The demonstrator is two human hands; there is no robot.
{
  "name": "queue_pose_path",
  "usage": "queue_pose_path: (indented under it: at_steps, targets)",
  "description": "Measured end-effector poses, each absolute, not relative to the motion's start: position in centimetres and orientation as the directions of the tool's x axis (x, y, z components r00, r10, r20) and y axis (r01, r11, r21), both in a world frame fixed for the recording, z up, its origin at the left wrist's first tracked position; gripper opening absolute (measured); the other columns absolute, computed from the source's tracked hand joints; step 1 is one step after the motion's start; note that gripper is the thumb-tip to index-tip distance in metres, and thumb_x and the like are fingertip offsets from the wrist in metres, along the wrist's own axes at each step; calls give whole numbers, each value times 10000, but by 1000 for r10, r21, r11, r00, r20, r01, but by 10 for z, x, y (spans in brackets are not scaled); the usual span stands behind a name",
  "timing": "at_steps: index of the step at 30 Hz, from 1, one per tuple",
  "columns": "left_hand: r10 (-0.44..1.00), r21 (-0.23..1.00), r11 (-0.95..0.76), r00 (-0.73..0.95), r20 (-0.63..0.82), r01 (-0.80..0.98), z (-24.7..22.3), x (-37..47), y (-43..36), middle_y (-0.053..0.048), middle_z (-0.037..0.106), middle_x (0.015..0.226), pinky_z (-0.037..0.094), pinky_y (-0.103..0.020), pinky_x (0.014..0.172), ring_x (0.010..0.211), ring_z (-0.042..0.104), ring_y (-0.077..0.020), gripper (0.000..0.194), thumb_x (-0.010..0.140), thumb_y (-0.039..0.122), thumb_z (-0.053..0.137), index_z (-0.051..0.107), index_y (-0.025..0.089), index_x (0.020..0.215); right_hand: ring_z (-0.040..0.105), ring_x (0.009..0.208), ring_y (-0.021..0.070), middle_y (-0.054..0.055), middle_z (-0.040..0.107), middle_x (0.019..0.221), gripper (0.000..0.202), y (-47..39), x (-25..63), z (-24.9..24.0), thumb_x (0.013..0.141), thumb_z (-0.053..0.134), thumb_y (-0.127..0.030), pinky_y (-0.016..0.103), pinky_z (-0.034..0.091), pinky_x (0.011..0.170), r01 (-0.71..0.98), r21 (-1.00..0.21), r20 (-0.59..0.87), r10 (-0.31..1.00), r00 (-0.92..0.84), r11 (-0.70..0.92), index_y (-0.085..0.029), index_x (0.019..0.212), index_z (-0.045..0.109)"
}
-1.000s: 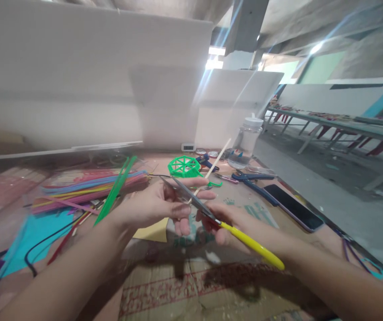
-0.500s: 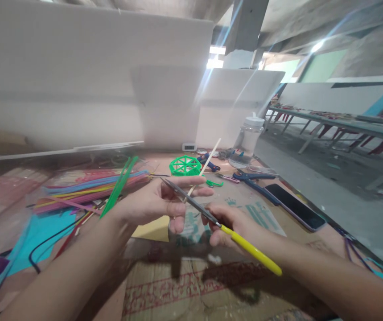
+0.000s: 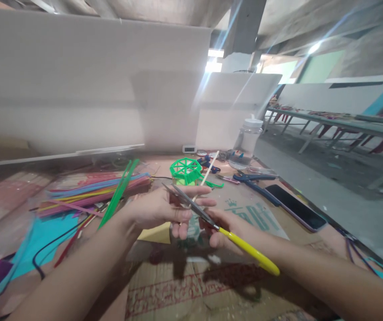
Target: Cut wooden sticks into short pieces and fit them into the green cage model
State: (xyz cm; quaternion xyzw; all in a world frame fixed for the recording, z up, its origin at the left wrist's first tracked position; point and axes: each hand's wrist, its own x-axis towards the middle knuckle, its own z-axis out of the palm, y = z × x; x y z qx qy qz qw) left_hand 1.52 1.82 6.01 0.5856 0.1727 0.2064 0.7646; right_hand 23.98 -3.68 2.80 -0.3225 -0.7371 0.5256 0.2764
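Note:
Between the fingers of my left hand (image 3: 169,209) a thin pale wooden stick (image 3: 209,171) is held, its free end tilted up to the right. My right hand (image 3: 226,225) is closed round scissors with yellow handles (image 3: 249,250). Their blades point up and left across my left fingers, slightly parted, and cross the stick's lower part. Just beyond my left hand stands a green octagonal spoked frame (image 3: 186,167) with a green strip reaching out to its right.
Pipe cleaners (image 3: 94,191) and blue-green paper (image 3: 46,234) lie left. On the right are a phone (image 3: 294,207), dark blue-handled pliers (image 3: 256,185) and a water bottle (image 3: 245,142). A white board (image 3: 87,89) stands behind; cardboard (image 3: 178,296) lies in front.
The scissor blades have parted slightly near their tips. The stick's upper end sits a little lower, and the view has shifted slightly.

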Motion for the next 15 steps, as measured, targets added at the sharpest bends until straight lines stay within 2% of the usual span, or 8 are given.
queue_pose_path:
  at_steps: [3,8,11,15]
  targets:
    - [505,955,250,863,15,-163,66,13,16,-130,654,1350,503,-150,434,489,673,-79,553,736,289,850,685,343,1262,487,778,171,27,548,859,619,-39,240,33,744,677,-727,285,428,687,212,-950,49,785,-618,227,-166,993,599]
    - [482,942,242,871,93,-234,71,10,16,-109,631,1387,504,-137,444,577,712,-97,482,778,204,810,706,351,1225,394,686,130,-25,445,749,517,-40,241,35,734,743,-639,240,344,593,194,-958,55,798,-600,212,-182,864,540]
    - [497,940,238,862,99,-245,69,9,17,-130,637,1374,542,-166,477,640,738,-139,503,756,198,825,708,318,1231,397,684,130,-26,448,745,526,-38,242,31,728,740,-650,235,343,589,198,-957,51,798,-600,210,-183,857,534]
    - [508,947,252,860,48,-202,65,10,17,-140,603,1413,527,-171,476,599,719,-116,554,740,224,841,686,319,1263,381,671,127,-25,445,744,554,-38,243,30,737,703,-693,241,346,593,242,-930,86,806,-586,276,-177,861,542]
